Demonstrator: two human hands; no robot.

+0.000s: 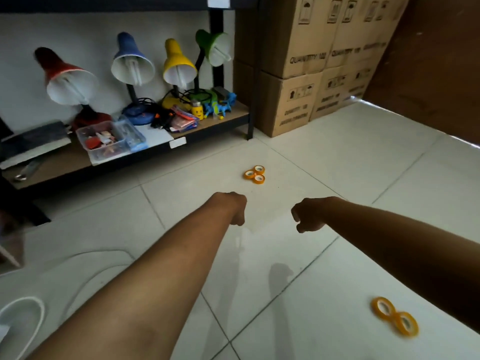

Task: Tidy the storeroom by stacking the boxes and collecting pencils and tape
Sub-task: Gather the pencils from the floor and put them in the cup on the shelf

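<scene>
Three orange tape rolls (255, 174) lie clustered on the white tiled floor, a little beyond my hands. Two more orange tape rolls (395, 316) lie side by side on the floor at the lower right, under my right forearm. My left hand (235, 207) and my right hand (309, 214) reach forward above the floor, both with fingers curled downward and holding nothing. Brown cardboard boxes (306, 68) stand stacked against the wall at the upper right. No pencils are visible.
A low shelf (207, 126) at the left holds four desk lamps (130, 66), a clear plastic bin (104, 141), toys and papers. A white cable (98, 255) loops over the floor at the lower left. A brown wall (428, 74) bounds the right side.
</scene>
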